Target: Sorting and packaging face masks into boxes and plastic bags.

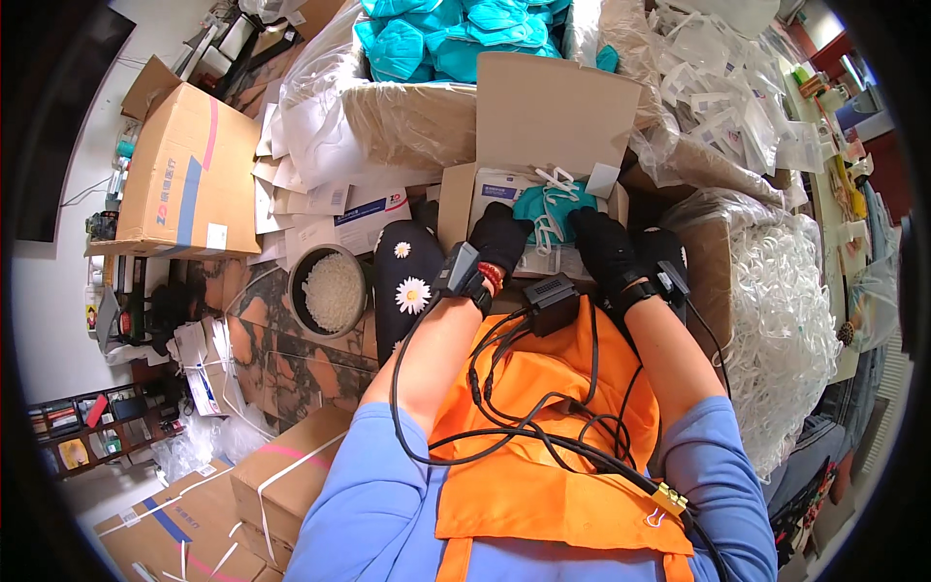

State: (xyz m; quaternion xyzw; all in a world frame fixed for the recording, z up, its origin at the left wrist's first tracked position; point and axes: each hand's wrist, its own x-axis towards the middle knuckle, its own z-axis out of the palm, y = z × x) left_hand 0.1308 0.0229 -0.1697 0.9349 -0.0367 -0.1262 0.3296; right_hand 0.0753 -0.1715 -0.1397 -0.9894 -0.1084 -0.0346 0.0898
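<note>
My left hand [500, 238] and my right hand [600, 238], both in black gloves, reach into a small open cardboard box [543, 126] in front of me. Between them lies a teal face mask [546, 206] with white ear loops. Both hands rest on the mask and on the flat packs [504, 186] under it; the fingers are curled on the mask's edges. Black sensor units with cables are strapped to both wrists.
A big box of teal masks [456, 39] stands behind. Bags of white loops [786, 310] lie at the right. A round bowl of white pieces [332, 288] sits at the left, by a brown carton [184, 175]. More cartons [281, 475] lie at the lower left.
</note>
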